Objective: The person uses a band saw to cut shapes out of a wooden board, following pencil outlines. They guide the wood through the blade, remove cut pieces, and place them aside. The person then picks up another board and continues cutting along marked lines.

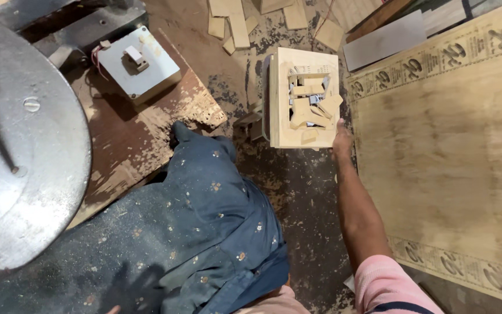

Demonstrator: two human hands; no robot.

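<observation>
**A:** So the box [304, 97] sits on the dusty floor [297, 192], just left of the big plywood sheet [443, 163]. It's got a jumble of wood offcuts [312, 107] inside, maybe half full? Hard to call, but there looks to be room for more.

**B:** And the right hand [341, 141] is right at the box's near corner, touching or almost touching. Can't tell if the fingers are spread or curled, or if it's holding a piece. Left hand isn't in view.

**A:** Plenty of loose scraps [236, 23] lie on the floor beyond the box, so I'd guess lots is left.

**B:** Rest of the room: metal disc [24, 145] far left, grey switch box [139, 64] on a worn board [140, 134], dusty blue cloth [198, 221] over the person's lap. Sawdust everywhere.
</observation>
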